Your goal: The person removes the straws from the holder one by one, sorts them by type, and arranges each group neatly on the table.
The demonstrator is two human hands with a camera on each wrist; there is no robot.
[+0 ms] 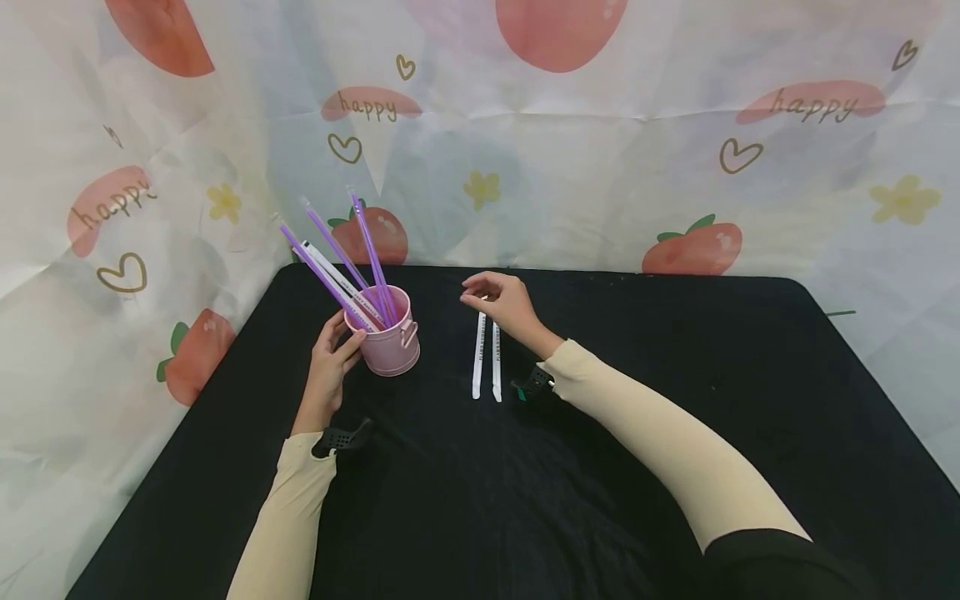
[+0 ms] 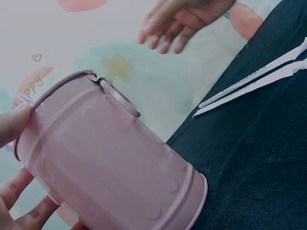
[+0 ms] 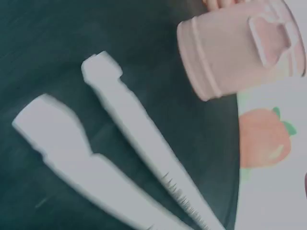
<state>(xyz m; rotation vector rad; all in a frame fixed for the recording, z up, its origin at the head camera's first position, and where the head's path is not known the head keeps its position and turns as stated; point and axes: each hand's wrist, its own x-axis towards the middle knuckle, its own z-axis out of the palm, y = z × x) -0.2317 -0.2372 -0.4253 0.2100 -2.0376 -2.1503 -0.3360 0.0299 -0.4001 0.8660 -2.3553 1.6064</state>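
My left hand [image 1: 327, 367] grips a small pink bucket [image 1: 392, 354] by its side. In the left wrist view the thumb [image 2: 14, 122] lies at the rim and the other fingers spread along the wall. Several purple straws [image 1: 367, 242] and white paper-wrapped ones lean out of the bucket. My right hand [image 1: 510, 307] hovers over the far ends of two white paper-wrapped straws [image 1: 478, 358] lying side by side on the table. Its fingers are loosely bent with nothing between them. The right wrist view shows the near wrapper ends [image 3: 103, 72] close up.
A black cloth covers the table [image 1: 637, 467]. Behind and to the left hangs a pale curtain [image 1: 600, 183] printed with fruit, hearts and flowers. The bucket has a small loop handle [image 1: 408, 333] on its right side.
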